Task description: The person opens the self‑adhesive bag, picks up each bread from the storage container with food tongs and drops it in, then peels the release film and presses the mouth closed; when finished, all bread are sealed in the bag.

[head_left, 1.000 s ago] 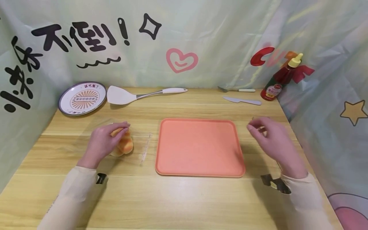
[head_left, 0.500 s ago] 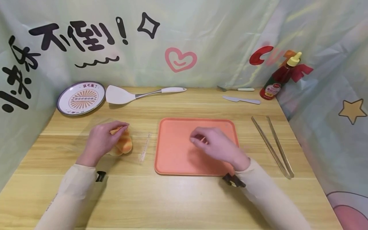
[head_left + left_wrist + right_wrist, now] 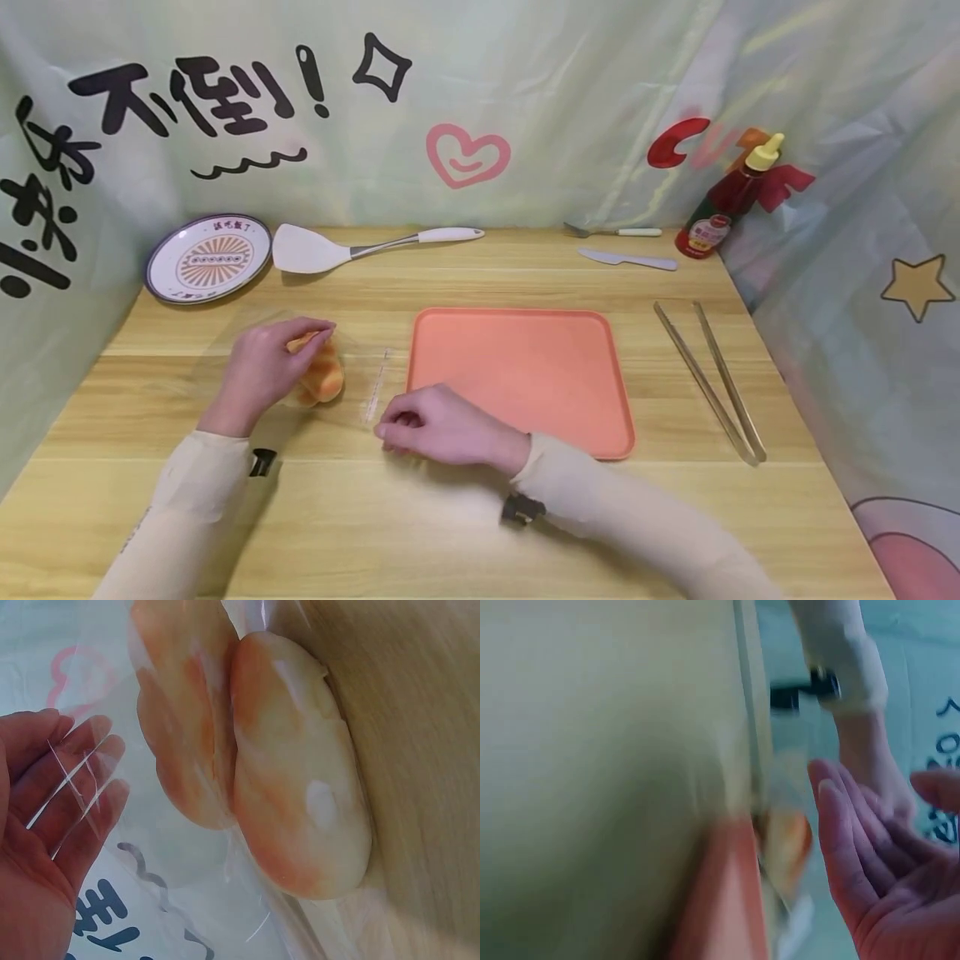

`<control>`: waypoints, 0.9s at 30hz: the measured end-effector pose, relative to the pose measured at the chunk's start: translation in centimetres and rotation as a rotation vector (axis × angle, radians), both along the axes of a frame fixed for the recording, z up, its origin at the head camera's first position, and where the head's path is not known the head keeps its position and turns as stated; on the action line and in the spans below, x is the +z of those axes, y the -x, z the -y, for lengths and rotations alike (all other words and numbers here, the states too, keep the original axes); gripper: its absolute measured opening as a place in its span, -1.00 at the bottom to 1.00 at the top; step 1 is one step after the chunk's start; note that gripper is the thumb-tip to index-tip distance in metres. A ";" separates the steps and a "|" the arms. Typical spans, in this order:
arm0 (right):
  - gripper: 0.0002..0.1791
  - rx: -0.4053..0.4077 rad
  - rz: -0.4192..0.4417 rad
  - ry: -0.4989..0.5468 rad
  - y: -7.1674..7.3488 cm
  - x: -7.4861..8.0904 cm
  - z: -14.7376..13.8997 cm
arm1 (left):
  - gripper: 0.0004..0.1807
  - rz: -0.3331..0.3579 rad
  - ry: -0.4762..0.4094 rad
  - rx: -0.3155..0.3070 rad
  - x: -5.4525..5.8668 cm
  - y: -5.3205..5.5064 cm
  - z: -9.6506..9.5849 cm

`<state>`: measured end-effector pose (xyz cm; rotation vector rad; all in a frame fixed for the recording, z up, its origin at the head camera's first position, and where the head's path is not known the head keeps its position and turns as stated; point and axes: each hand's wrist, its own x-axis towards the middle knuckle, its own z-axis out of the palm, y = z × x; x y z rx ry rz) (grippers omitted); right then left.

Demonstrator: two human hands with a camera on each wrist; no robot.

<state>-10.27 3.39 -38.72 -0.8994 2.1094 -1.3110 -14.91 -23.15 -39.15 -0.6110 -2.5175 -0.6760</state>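
A clear plastic bag (image 3: 365, 375) with a printed strip near its right end lies left of the pink tray (image 3: 517, 367). Inside it are golden bread rolls (image 3: 300, 772); two show side by side in the left wrist view. My left hand (image 3: 270, 362) pinches the bag's film between thumb and fingertips, partly covering the bread in the head view. Film stretches in creases across its fingers in the left wrist view. Holding nothing, my right hand (image 3: 446, 425) hovers over the tray's front left corner, fingers loosely bent, its fingertips close to the strip.
Metal tongs (image 3: 712, 383) lie right of the tray. Along the back are a plate (image 3: 213, 260), a white spatula (image 3: 311, 250), a fork (image 3: 630, 232), a knife (image 3: 630, 260) and a red sauce bottle (image 3: 712, 217). A printed curtain (image 3: 555, 100) hangs behind the table.
My right hand has left the tongs at the right and swept left across the tray to near the bag's strip. The left hand has kept its pinch on the bag in place.
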 end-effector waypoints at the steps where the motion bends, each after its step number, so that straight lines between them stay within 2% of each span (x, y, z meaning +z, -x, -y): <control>1: -0.72 -0.009 0.094 0.036 -0.2 -0.2 0.7 | -0.84 -0.003 0.001 0.000 0.0 0.0 0.0; 5: -0.63 -0.090 0.462 0.181 -1.1 -0.6 3.2 | -0.83 -0.018 0.003 -0.003 -0.1 0.0 0.1; 9: -0.52 -0.193 0.697 0.254 -1.7 -1.1 5.3 | -0.82 -0.019 -0.002 -0.002 -0.1 0.0 0.1; 13: -0.38 -0.306 0.876 0.312 -2.1 -1.7 7.0 | -0.84 -0.002 -0.009 -0.005 -0.2 0.0 0.1; 16: -0.28 -0.354 0.957 0.347 -2.3 -2.2 8.0 | -0.84 0.009 -0.018 -0.003 -0.3 0.0 0.2; 20: -0.21 -0.401 1.017 0.378 -2.4 -2.8 8.8 | -0.84 0.016 -0.024 0.003 -0.3 -0.1 0.2; 27: -0.40 -0.455 1.025 0.420 -2.2 -3.3 9.6 | -0.83 0.012 -0.024 0.006 -0.3 -0.4 0.2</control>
